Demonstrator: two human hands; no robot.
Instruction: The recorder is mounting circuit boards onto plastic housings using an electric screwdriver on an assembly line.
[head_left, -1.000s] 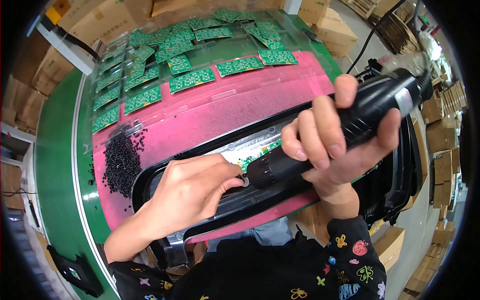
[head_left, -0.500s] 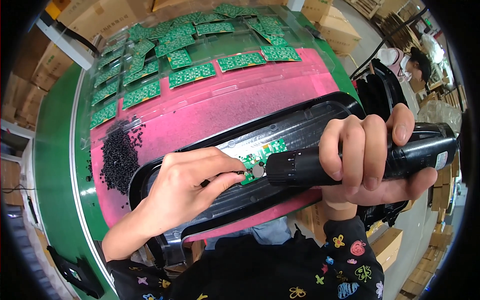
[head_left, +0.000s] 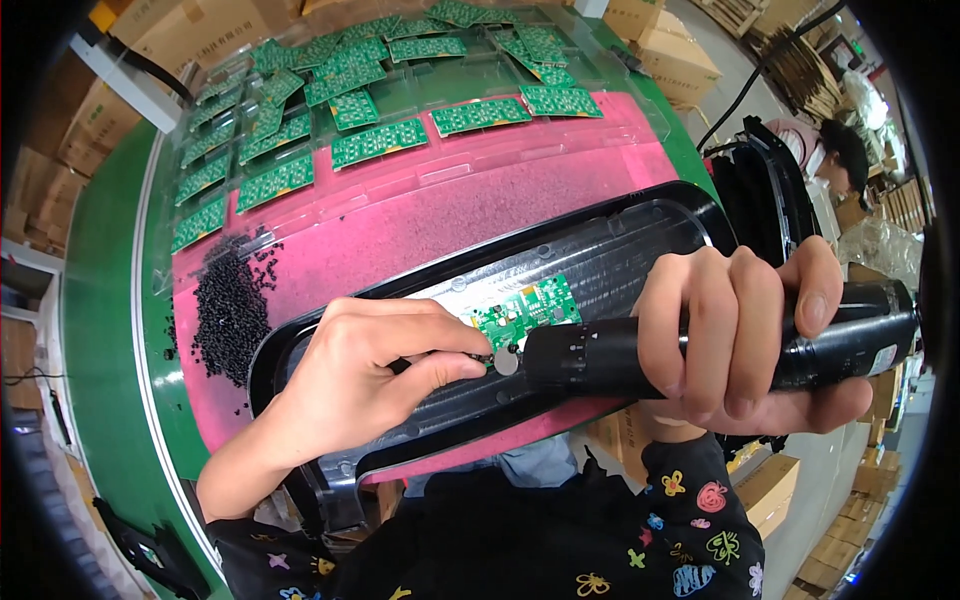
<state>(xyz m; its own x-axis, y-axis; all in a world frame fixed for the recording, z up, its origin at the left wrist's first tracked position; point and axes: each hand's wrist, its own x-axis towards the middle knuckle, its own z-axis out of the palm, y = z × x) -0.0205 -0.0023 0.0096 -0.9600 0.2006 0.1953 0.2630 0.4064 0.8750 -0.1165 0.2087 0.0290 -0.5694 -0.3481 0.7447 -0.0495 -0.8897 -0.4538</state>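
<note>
My right hand (head_left: 735, 335) is wrapped round a black electric screwdriver (head_left: 580, 357), held nearly level with its nose pointing left. That nose is over the lower right part of a green circuit board (head_left: 550, 300), which lies in a long black plastic housing (head_left: 640, 235). A flat silver disc (head_left: 507, 362) shows just left of the nose; the driver's bit cannot be made out. My left hand (head_left: 375, 365) is closed, thumb and forefinger pinched at the board's left edge. Small black pieces that look like screws show between these fingers.
A heap of small black screws (head_left: 228, 310) lies on the pink mat (head_left: 400, 235) to the left. Clear plastic trays with several green boards (head_left: 378, 143) cover the far side. Cartons (head_left: 670, 60) stand behind, and a person (head_left: 845, 160) is at the far right.
The screwdriver and my right hand have dropped slightly, and its nose has shifted a little left. My left hand keeps its pinch beside the board. The whole view has shifted slightly.
</note>
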